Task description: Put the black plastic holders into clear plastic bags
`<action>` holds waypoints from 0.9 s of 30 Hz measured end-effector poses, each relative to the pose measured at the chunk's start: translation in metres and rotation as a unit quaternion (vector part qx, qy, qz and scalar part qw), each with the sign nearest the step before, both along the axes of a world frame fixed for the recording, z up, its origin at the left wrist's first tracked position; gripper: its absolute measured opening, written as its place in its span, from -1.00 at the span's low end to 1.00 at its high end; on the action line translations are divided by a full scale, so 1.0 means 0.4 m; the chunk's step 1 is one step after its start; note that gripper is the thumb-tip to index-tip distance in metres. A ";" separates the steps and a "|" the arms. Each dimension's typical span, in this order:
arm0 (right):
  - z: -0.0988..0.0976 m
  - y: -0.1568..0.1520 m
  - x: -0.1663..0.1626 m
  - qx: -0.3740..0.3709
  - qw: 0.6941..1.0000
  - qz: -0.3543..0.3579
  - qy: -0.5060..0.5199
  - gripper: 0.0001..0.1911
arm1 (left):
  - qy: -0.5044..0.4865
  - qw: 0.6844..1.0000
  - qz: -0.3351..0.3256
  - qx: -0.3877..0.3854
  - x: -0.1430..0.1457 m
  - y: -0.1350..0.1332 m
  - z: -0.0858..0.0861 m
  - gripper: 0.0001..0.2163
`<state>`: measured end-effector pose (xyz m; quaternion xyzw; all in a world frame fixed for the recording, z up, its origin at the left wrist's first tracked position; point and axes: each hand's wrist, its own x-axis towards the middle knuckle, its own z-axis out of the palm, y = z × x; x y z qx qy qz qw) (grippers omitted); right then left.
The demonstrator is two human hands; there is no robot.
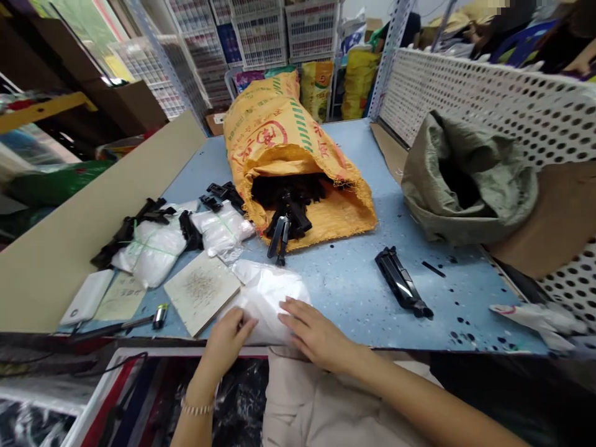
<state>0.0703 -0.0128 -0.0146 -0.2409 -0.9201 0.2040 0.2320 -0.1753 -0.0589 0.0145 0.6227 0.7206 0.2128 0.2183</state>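
Curling at the near-left side of the white plastic bag (270,292), my left hand (228,338) shows its thumb and forefinger tips close together; from this feed I can't tell whether they pinch the film. My right hand (314,329) lies palm down on the bag's right side, fingers extended and slightly parted, pressing rather than grasping. The bag sits at the table's near edge, between both hands.

Across the blue table (344,285), reading from the left, I have a beige side board (153,174), a white tag-like piece (87,297), a yellowish paper (120,299) and a tool with a shiny metal head (160,315). Behind these are two plastic bundles (161,248) tied with green string, black parts around them. A speckled square board (202,288) lies just left of the bag. Farther back, an orange sack (274,127) opens towards me, black pieces inside its mouth. To the right I see black parts (403,282) lying together, then a grey-green sack (465,186) against a white perforated panel (493,105).

Beyond, I get white crates (258,37), yellow sacks (316,87) and, far right, part of another person's arm (582,62).
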 end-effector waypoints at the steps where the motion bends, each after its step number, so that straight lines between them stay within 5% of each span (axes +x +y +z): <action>1: 0.000 0.006 -0.032 0.004 1.000 0.024 -0.004 -0.57 | 0.030 0.999 -0.018 0.008 -0.018 0.034 0.005 -0.70; 6: -0.007 0.053 -0.144 0.012 0.997 0.029 -0.065 -0.54 | 0.207 0.976 -0.001 0.074 -0.122 0.096 -0.006 -0.68; 11: -0.016 0.108 -0.180 0.007 0.996 0.010 -0.087 -0.62 | 0.374 0.926 -0.053 -0.018 -0.174 0.069 -0.014 -0.51; 20: -0.046 0.137 -0.204 0.028 0.998 0.027 -0.052 -0.72 | 0.435 0.894 -0.078 -0.074 -0.089 0.105 0.012 -0.32; 27: -0.026 0.161 -0.238 -0.032 0.996 0.069 -0.041 -0.68 | 0.435 0.895 -0.075 -0.066 -0.100 0.110 0.081 -0.35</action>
